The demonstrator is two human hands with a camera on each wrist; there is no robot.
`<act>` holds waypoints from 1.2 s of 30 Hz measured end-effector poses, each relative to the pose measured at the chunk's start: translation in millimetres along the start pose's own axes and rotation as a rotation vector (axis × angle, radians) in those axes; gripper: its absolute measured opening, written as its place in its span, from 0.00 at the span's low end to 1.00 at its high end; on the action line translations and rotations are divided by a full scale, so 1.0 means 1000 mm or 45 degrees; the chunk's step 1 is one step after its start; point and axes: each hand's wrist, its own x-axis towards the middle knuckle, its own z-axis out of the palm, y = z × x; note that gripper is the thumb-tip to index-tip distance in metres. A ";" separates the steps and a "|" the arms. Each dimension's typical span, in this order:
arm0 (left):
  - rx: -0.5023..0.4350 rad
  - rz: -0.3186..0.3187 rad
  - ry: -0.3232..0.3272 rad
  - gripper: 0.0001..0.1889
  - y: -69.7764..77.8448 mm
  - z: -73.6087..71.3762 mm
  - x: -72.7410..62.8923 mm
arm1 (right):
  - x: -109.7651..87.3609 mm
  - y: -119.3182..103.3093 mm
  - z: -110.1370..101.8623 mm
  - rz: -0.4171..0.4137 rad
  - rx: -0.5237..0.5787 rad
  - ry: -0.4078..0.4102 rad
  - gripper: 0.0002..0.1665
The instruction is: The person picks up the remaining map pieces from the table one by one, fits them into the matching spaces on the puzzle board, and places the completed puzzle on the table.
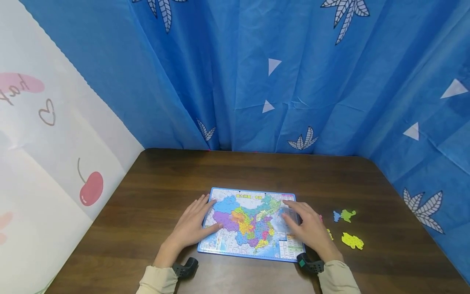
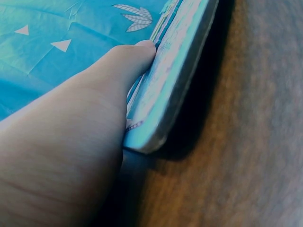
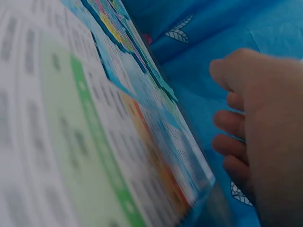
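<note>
A map puzzle board (image 1: 242,249) with a blue rim lies flat on the table, its coloured regions filling the middle. At its left edge is my left hand (image 1: 192,222), fingers stretched along the side and the thumb reaching over the map. In the left wrist view that thumb (image 2: 120,64) overlaps the board's edge (image 2: 165,109). My right hand (image 1: 310,228) hovers over the right side, fingers relaxed and pointing inward. The right wrist view shows its fingers (image 3: 232,123) loosely bent with nothing in them, beside the board's printed table (image 3: 71,127).
Right of the board lie loose puzzle pieces: a blue one (image 1: 336,216), a green one (image 1: 347,215) and a yellow one (image 1: 352,241). Bits of pink and yellow pieces show beside my right hand. A blue curtain (image 1: 249,81) hangs behind the brown table (image 1: 165,171); a white printed sheet (image 1: 44,163) borders the left.
</note>
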 end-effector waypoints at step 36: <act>0.002 -0.003 -0.012 0.46 0.001 -0.002 0.000 | -0.015 0.040 -0.049 0.204 -0.090 -0.199 0.33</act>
